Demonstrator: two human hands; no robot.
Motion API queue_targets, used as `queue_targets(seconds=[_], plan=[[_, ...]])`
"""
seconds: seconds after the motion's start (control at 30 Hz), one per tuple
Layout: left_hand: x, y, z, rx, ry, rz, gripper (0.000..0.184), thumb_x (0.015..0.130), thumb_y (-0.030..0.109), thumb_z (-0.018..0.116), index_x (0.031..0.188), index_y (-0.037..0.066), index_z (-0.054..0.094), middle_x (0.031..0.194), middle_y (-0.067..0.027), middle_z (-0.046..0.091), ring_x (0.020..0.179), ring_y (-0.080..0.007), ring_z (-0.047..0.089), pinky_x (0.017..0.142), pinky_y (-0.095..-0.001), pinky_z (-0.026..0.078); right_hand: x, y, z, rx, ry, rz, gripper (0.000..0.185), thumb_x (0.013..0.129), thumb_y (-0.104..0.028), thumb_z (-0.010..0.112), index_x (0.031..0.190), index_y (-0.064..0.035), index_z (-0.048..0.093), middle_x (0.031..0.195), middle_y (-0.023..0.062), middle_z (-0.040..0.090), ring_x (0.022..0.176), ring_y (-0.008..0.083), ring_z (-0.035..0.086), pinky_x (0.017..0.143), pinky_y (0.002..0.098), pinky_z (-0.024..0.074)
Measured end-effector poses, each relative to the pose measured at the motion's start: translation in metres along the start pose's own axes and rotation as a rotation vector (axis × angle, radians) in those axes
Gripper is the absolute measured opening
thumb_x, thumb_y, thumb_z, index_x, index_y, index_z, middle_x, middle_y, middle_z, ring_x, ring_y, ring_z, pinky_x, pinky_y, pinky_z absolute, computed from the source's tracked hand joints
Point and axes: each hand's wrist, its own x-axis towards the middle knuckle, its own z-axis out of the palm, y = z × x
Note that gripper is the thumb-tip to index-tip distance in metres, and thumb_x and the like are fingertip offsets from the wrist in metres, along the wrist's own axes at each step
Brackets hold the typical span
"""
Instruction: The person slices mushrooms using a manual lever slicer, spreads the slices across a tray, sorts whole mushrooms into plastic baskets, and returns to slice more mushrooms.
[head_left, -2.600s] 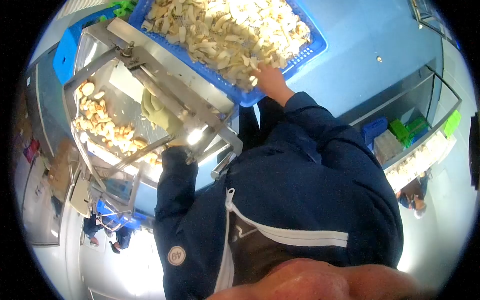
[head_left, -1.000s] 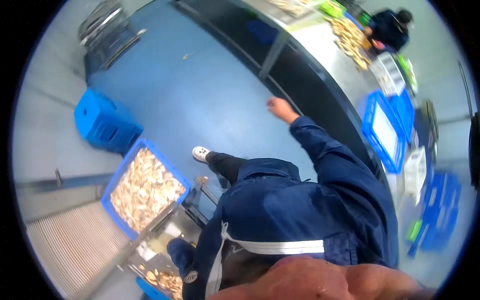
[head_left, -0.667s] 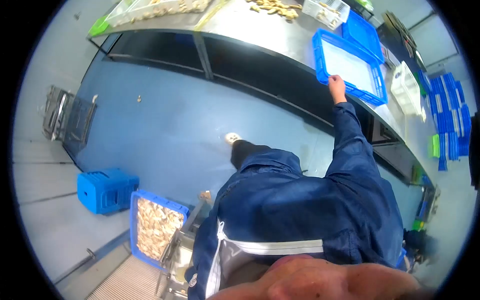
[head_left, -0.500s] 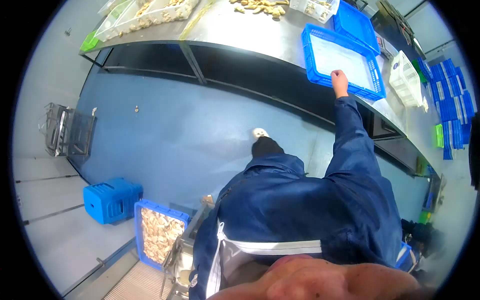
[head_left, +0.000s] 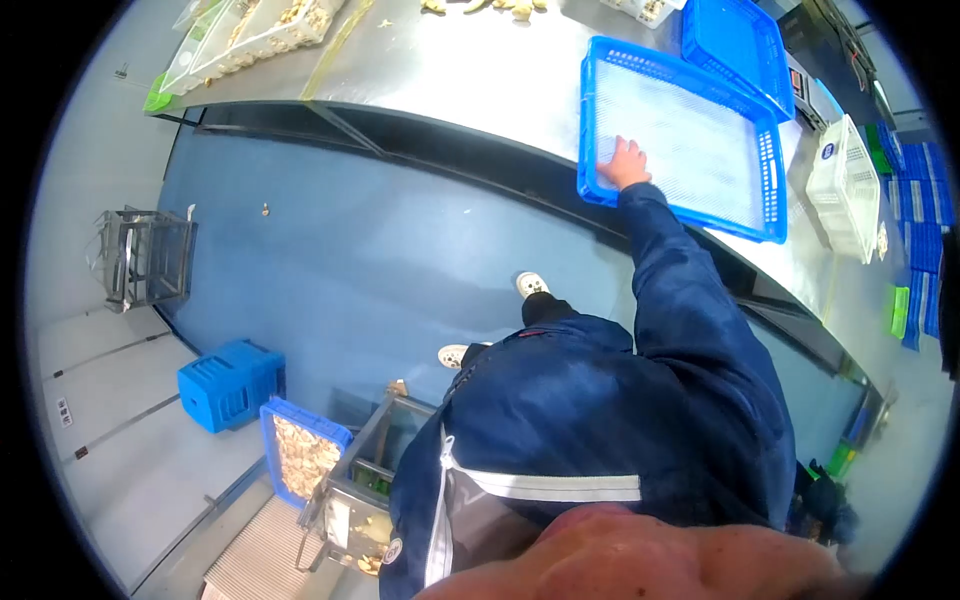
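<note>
Right hand (head_left: 625, 164): reaches across the near left corner of a blue tray, palm down, fingers spread well apart with nothing visibly gripped; whether the fingertips press on the mesh is too fine to tell.
Blue tray (head_left: 773, 185): sits along the front of the steel surface (head_left: 460, 85), its near wall lying at or slightly over the edge, its long side running nearly parallel to it.
White mesh (head_left: 700, 125): lines the tray floor, with open room to the right of the hand.
Left sleeve (head_left: 403, 530): runs down beside the metal frame (head_left: 385, 440); a pale yellowish shape (head_left: 378, 527) shows next to it, but whether that is the left hand, and how its fingers stand, cannot be told.
Behind the tray: a second blue tray (head_left: 735, 45) crowds the far right corner, leaving little room there.
Right of the tray: a white crate (head_left: 850, 195) stands near, a narrow strip of steel between.
Left of the tray: a broad stretch of bare steel extends to the white trays (head_left: 275, 35) of pale pieces.
Blue floor (head_left: 390, 220): lies wide open between surface and wall; two white shoes (head_left: 531, 284) stand on it.
Lower left: a blue basket of pale slices (head_left: 305, 455) adjoins the metal frame.
</note>
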Motion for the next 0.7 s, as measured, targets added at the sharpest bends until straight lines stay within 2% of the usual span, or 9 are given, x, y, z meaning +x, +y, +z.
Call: queue_targets(seconds=[0.17, 0.27, 0.33, 0.37, 0.4, 0.43, 0.47, 0.53, 0.7], plan=[[-0.028, 0.042, -0.007, -0.024, -0.105, -0.056, 0.043, 0.087, 0.023, 0.052, 0.121, -0.004, 0.057, 0.117, -0.0208, 0.060, 0.098, -0.0313, 0.059, 0.090, -0.0365, 0.045, 0.011, 0.004, 0.001, -0.088, -0.096, -0.049, 0.090, 0.072, -0.047, 0.072, 0.146, -0.0233, 0.028, 0.151, 0.0120, 0.026, 0.137, 0.0420, 0.024, 0.094, 0.0722, 0.0328], [-0.043, 0.102, -0.023, -0.096, -0.113, -0.005, 0.044, 0.086, 0.023, 0.052, 0.120, -0.004, 0.057, 0.116, -0.0213, 0.061, 0.097, -0.0315, 0.060, 0.089, -0.0366, 0.045, 0.011, -0.003, -0.005, -0.065, -0.141, -0.093, 0.089, 0.073, -0.048, 0.070, 0.147, -0.0215, 0.027, 0.153, 0.0145, 0.022, 0.138, 0.0432, 0.021, 0.094, 0.0746, 0.0297], [-0.033, 0.114, -0.002, -0.026, 0.057, 0.197, 0.033, 0.083, 0.013, 0.047, 0.103, -0.009, 0.062, 0.099, -0.0242, 0.065, 0.091, -0.0327, 0.061, 0.083, -0.0374, 0.046, 0.011, -0.007, -0.013, -0.028, -0.213, -0.064, 0.090, 0.073, -0.050, 0.069, 0.147, -0.0184, 0.028, 0.152, 0.0175, 0.022, 0.138, 0.0445, 0.020, 0.095, 0.0732, 0.0292], [0.018, 0.053, 0.027, 0.092, 0.087, 0.125, 0.030, 0.082, 0.012, 0.049, 0.099, -0.008, 0.062, 0.097, -0.0254, 0.064, 0.090, -0.0358, 0.061, 0.084, -0.0387, 0.046, 0.014, -0.008, -0.012, -0.035, -0.223, -0.068, 0.090, 0.073, -0.051, 0.069, 0.146, -0.0161, 0.028, 0.151, 0.0191, 0.024, 0.137, 0.0446, 0.022, 0.097, 0.0702, 0.0300], [0.023, 0.060, 0.036, 0.186, 0.136, 0.097, 0.031, 0.081, 0.012, 0.052, 0.103, -0.007, 0.062, 0.101, -0.0257, 0.064, 0.094, -0.0382, 0.061, 0.087, -0.0399, 0.046, 0.016, -0.009, -0.011, -0.042, -0.232, -0.072, 0.091, 0.073, -0.052, 0.068, 0.146, -0.0137, 0.029, 0.150, 0.0208, 0.026, 0.136, 0.0448, 0.024, 0.099, 0.0672, 0.0308], [0.005, 0.088, 0.032, 0.162, 0.200, 0.290, 0.033, 0.081, 0.012, 0.052, 0.107, -0.005, 0.062, 0.104, -0.0247, 0.064, 0.099, -0.0382, 0.060, 0.090, -0.0402, 0.045, 0.024, -0.007, -0.008, -0.048, -0.227, -0.088, 0.092, 0.073, -0.052, 0.069, 0.146, -0.0115, 0.030, 0.148, 0.0220, 0.030, 0.135, 0.0439, 0.028, 0.101, 0.0634, 0.0321], [-0.004, 0.102, 0.032, 0.134, 0.192, 0.340, 0.034, 0.081, 0.010, 0.053, 0.111, -0.004, 0.061, 0.108, -0.0226, 0.064, 0.103, -0.0363, 0.060, 0.093, -0.0385, 0.044, 0.032, -0.003, -0.006, -0.054, -0.219, -0.100, 0.093, 0.072, -0.053, 0.069, 0.145, -0.0093, 0.030, 0.146, 0.0232, 0.033, 0.134, 0.0430, 0.032, 0.102, 0.0596, 0.0333], [-0.025, 0.117, 0.031, 0.117, 0.161, 0.336, 0.032, 0.081, 0.008, 0.056, 0.111, -0.003, 0.062, 0.112, -0.0202, 0.063, 0.105, -0.0340, 0.059, 0.096, -0.0376, 0.043, 0.048, 0.011, -0.004, -0.078, -0.220, -0.291, 0.090, 0.072, -0.054, 0.069, 0.141, -0.0051, 0.037, 0.138, 0.0253, 0.043, 0.129, 0.0403, 0.040, 0.103, 0.0505, 0.0357], [-0.053, 0.047, 0.048, 0.107, 0.133, 0.216, 0.029, 0.081, 0.008, 0.058, 0.108, -0.002, 0.064, 0.109, -0.0195, 0.065, 0.104, -0.0327, 0.060, 0.095, -0.0377, 0.044, 0.104, 0.074, 0.019, 0.212, -0.238, -0.496, 0.066, 0.078, -0.047, 0.063, 0.124, -0.0007, 0.057, 0.108, 0.0246, 0.064, 0.102, 0.0375, 0.061, 0.094, 0.0427, 0.0455]])
